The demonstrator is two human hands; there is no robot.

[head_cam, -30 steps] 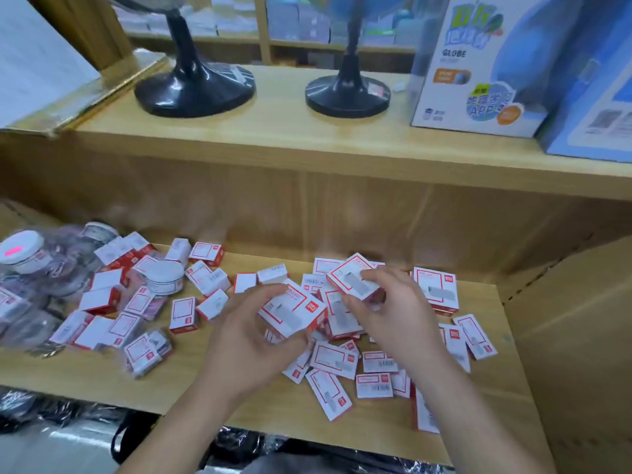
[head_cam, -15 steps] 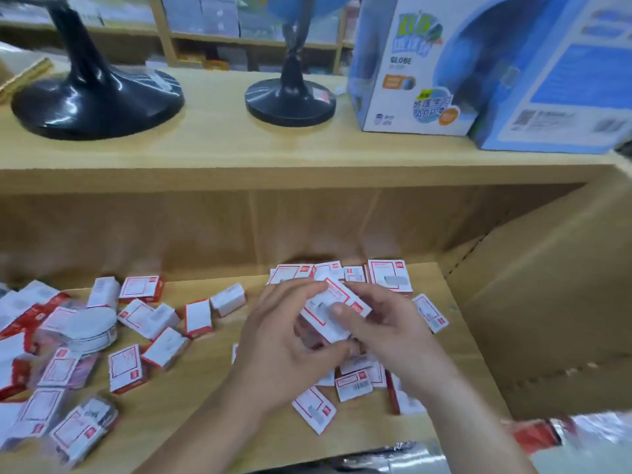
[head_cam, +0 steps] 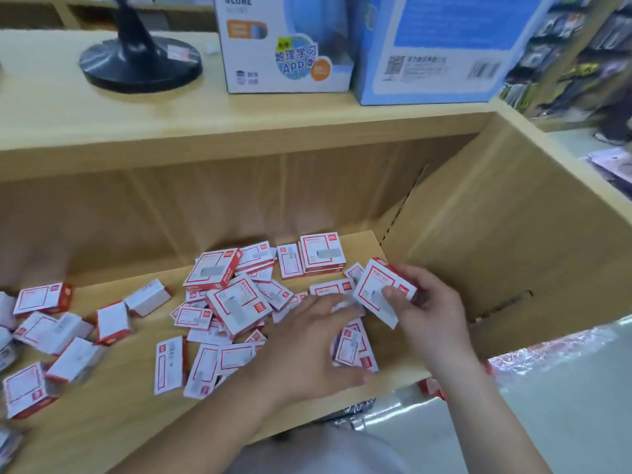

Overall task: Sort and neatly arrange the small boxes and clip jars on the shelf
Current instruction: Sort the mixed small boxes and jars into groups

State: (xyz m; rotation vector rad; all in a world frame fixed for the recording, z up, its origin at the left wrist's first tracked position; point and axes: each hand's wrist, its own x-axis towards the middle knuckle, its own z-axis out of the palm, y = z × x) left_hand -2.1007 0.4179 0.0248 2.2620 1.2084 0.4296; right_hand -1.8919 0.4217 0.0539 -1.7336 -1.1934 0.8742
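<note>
Many small white-and-red boxes [head_cam: 236,299] lie scattered over the wooden shelf [head_cam: 113,415]. My right hand [head_cam: 427,309] grips a stack of these boxes [head_cam: 376,289] near the shelf's right wall, thumb on the top face. My left hand [head_cam: 307,347] lies palm down over the boxes in the middle, its fingers spread and blurred, holding nothing that I can see. A neat stack of boxes [head_cam: 321,253] sits at the back right. No clip jars show in this view.
The shelf's right side panel [head_cam: 496,241] stands close to my right hand. On the upper shelf sit a black globe base [head_cam: 140,63], a white globe box [head_cam: 287,46] and a blue box [head_cam: 441,49]. Wrapped goods [head_cam: 547,350] lie below at right.
The view has swung right, so the jars and left boxes have gone out of frame. My right hand carried the boxes right toward the side panel; my left hand let go and dropped onto the pile.
</note>
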